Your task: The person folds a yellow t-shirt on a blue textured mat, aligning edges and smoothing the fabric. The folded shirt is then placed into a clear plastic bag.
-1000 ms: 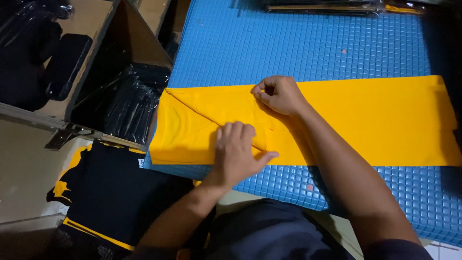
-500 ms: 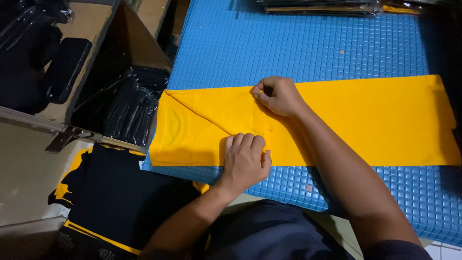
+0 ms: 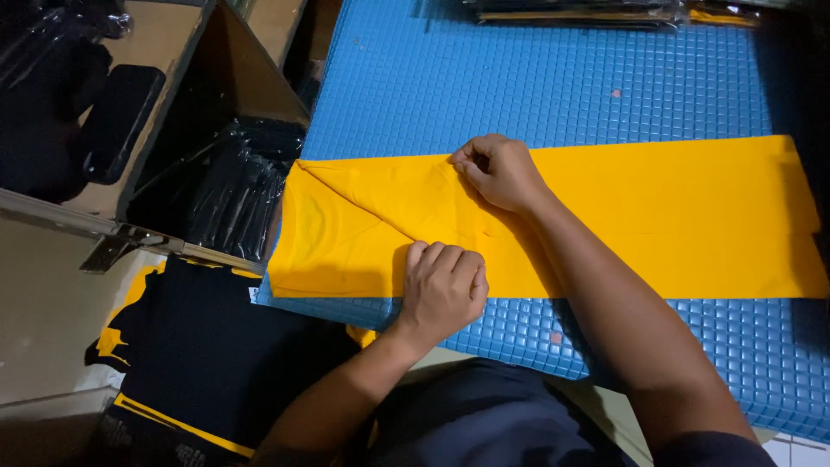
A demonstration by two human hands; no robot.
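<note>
Nearest: black cloth with yellow trim [image 3: 199, 355] lying low at the left, below the table edge. Left hand [image 3: 443, 290] sits knuckles-up on the near edge of the yellow garment [image 3: 657, 216], fingers curled and pressed together, pinning the fabric down. The garment is folded into a long band across the blue gridded mat [image 3: 536, 78], with a diagonal fold at its left end. Right hand [image 3: 500, 170] is at the band's far edge, fingertips pinching the fold. Left of the mat: open box [image 3: 173, 130] of black bagged items [image 3: 233, 190]. Far edge: stack of flat bagged packs [image 3: 588, 13].
</note>
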